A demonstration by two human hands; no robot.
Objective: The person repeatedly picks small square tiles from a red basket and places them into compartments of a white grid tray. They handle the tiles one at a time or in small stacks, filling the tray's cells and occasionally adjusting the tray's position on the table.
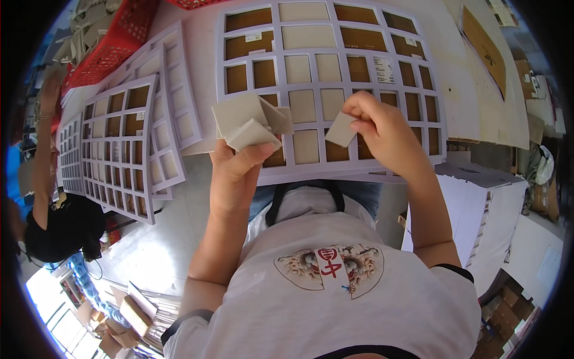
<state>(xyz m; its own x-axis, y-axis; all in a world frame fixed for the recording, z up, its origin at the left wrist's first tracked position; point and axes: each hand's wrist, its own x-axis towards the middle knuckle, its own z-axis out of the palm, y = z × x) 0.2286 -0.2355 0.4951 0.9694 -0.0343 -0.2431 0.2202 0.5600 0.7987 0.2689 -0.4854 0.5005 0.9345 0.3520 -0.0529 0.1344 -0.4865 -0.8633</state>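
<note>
My left hand [232, 176] is closed round a loose fan of grey cardboard pieces [239, 116], over the near left part of a white lattice frame [277, 37]. Between the thumb and fingers of my right hand [382, 128] is one small grey cardboard piece [341, 130], tilted above the frame's near middle. The frame lies on the table before me, divided into rectangular openings. Grey pieces fill some of its openings. Brown board shows in the others, and a white label is visible in a few.
More lattice frames [170, 90] overlap on the left side of the table. Behind them a red perforated basket [113, 45] holds grey scraps. A co-worker's arm [45, 137] reaches in at the far left. A brown board [483, 54] lies at the right, above a white box [472, 203].
</note>
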